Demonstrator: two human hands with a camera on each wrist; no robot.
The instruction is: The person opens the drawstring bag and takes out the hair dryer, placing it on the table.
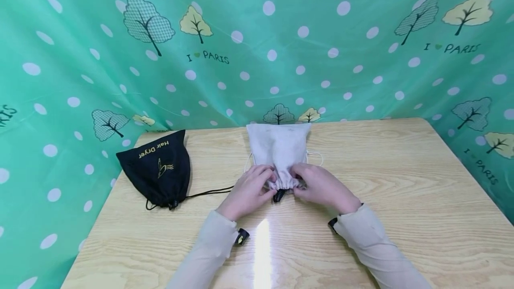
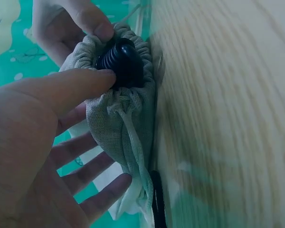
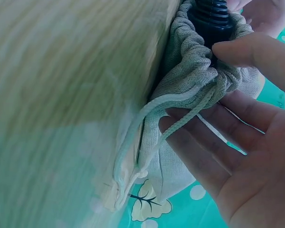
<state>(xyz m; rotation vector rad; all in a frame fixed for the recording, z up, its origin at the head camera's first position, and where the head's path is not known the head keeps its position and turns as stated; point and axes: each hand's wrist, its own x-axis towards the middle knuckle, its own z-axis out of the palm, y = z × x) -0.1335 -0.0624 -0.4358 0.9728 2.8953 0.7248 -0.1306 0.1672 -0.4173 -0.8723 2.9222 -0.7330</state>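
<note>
A light grey drawstring bag point(image 1: 277, 146) lies on the table with its gathered mouth toward me. From that mouth pokes a black ribbed piece point(image 1: 279, 196), also seen in the left wrist view as a ribbed black end point(image 2: 126, 61); the rest of it is hidden inside. My left hand point(image 1: 250, 189) pinches the left side of the mouth, thumb at the opening and fingers along the outside. On the other side my right hand point(image 1: 321, 186) grips the rim the same way, its thumb point(image 3: 242, 50) beside the black piece. Pale cords point(image 3: 147, 123) hang from the bag's side.
A black drawstring pouch point(image 1: 160, 168) printed "Hair Dryer" lies on the left of the table. Its black cord point(image 1: 209, 192) runs toward my left hand. Behind the wooden table point(image 1: 401, 168) hangs a green dotted cloth point(image 1: 281, 35) with trees on it.
</note>
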